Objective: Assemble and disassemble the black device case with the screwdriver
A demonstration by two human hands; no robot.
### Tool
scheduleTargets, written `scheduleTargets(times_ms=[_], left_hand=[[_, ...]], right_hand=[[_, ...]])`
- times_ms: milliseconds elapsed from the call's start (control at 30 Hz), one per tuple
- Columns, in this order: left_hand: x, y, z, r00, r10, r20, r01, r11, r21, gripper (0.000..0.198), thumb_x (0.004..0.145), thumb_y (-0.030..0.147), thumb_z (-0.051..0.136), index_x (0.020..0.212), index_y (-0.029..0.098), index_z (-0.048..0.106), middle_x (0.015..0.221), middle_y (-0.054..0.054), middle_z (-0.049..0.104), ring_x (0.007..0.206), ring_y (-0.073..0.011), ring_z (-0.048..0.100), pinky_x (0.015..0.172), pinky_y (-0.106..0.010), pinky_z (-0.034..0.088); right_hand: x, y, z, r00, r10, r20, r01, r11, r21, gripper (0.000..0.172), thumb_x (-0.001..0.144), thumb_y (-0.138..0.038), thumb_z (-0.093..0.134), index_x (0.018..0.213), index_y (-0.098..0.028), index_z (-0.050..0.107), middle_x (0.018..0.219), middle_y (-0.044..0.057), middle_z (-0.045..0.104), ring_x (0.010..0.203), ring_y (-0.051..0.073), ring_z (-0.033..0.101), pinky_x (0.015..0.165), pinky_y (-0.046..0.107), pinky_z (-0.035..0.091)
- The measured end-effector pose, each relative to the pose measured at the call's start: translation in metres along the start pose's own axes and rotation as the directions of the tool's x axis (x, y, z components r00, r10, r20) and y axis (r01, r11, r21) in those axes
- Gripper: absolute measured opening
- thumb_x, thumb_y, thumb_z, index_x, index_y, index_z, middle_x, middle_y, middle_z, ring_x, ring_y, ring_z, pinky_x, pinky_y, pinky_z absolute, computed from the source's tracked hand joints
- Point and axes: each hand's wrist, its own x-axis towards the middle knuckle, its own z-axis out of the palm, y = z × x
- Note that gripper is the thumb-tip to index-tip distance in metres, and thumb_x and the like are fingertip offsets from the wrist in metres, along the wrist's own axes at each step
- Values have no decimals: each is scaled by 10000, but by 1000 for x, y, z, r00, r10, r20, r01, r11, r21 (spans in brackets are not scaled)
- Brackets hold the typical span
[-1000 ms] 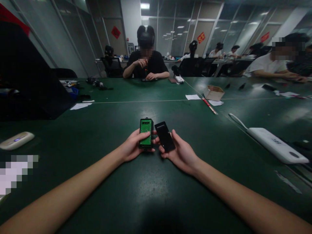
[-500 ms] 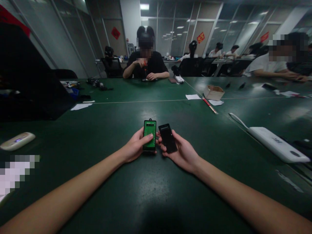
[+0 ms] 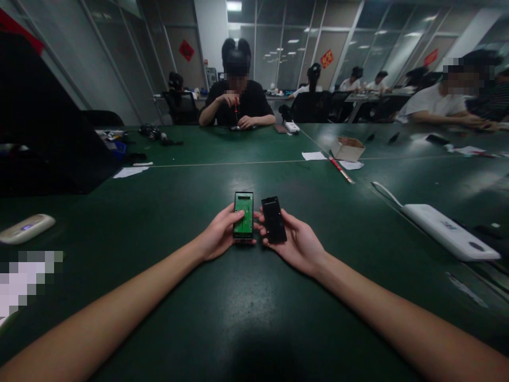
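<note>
My left hand (image 3: 219, 231) is closed round a small black casing with a green circuit board (image 3: 245, 225) facing up. Its thumb lies across the board's left edge and its fingertips show at the right side. In my right hand (image 3: 298, 240) rests a flat black cover (image 3: 274, 220), gripped between the thumb on its right edge and fingers on the left. Both pieces stand close together over the green table (image 3: 191, 313), slightly apart, with the cover tilted a little. The fingers beneath each piece are partly hidden.
A white power strip (image 3: 449, 232) with a cable lies at the right, and a pale oval device (image 3: 27, 228) at the left. Farther back are a small open box (image 3: 348, 150) and a red stick (image 3: 341, 171). A co-worker (image 3: 237, 101) sits opposite, holding a screwdriver.
The casing with the board has turned slightly, and my left thumb has slid toward its left edge. The cover in my right hand is tilted less and sits a little farther from the casing.
</note>
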Motion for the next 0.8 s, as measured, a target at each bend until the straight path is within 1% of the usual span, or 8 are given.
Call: scheduleTargets(times_ms=[100, 233, 367, 500, 600, 700, 800], left_hand=[[0, -1, -2, 1000, 6, 26, -6, 1000, -3, 338, 855, 229, 648, 1178, 170, 566, 1133, -112, 680, 907, -236, 703, 706, -366, 608], [0, -3, -4, 999, 19, 40, -20, 999, 28, 374, 813, 167, 685, 1167, 169, 564, 1091, -99, 684, 895, -228, 697, 715, -352, 600], [0, -3, -3, 999, 10, 32, -11, 999, 30, 430, 797, 152, 689, 1198, 175, 537, 1025, -94, 695, 833, -231, 701, 679, -353, 594], [-1, -3, -2, 999, 2, 35, -3, 1000, 29, 431, 798, 157, 689, 1201, 184, 541, 1039, -92, 696, 844, -237, 706, 677, -361, 603], [-1, -3, -2, 999, 6, 35, -7, 999, 32, 427, 806, 159, 681, 1208, 187, 540, 1034, -90, 698, 846, -234, 708, 675, -354, 605], [-1, -3, -3, 999, 2, 33, -3, 999, 34, 411, 813, 169, 677, 1199, 185, 536, 1005, -86, 703, 817, -226, 712, 672, -346, 604], [-1, -3, -3, 1000, -3, 28, 2, 999, 33, 395, 810, 176, 681, 1180, 183, 540, 990, -80, 704, 789, -211, 710, 663, -332, 601]], right_hand=[[0, -1, 1, 1000, 22, 16, -22, 1000, 11, 435, 1038, -345, 302, 1105, -118, 668, 1009, 95, 692, 807, 161, 618, 733, 299, 502], [-1, 0, 1, 999, 24, 34, -23, 1000, -13, 414, 1034, -329, 325, 1101, -114, 672, 967, 97, 704, 786, 163, 622, 744, 312, 503], [0, 3, -1, 1000, -19, 14, 20, 997, -74, 351, 1015, -329, 397, 1082, -118, 669, 969, 111, 714, 737, 156, 617, 653, 284, 481], [1, 6, -2, 996, -89, 7, 89, 988, -128, 308, 1004, -326, 435, 1068, -118, 652, 968, 128, 719, 706, 156, 619, 593, 270, 464], [2, 8, -3, 993, -116, 4, 115, 980, -164, 284, 1004, -318, 439, 1070, -122, 634, 958, 133, 725, 683, 156, 623, 559, 261, 450], [2, 8, -3, 992, -129, -3, 126, 974, -189, 245, 991, -319, 477, 1074, -135, 616, 958, 137, 732, 666, 155, 625, 537, 253, 436], [1, 6, -1, 994, -106, 15, 107, 981, -160, 232, 982, -300, 473, 1068, -132, 607, 953, 143, 737, 683, 164, 636, 555, 258, 445]])
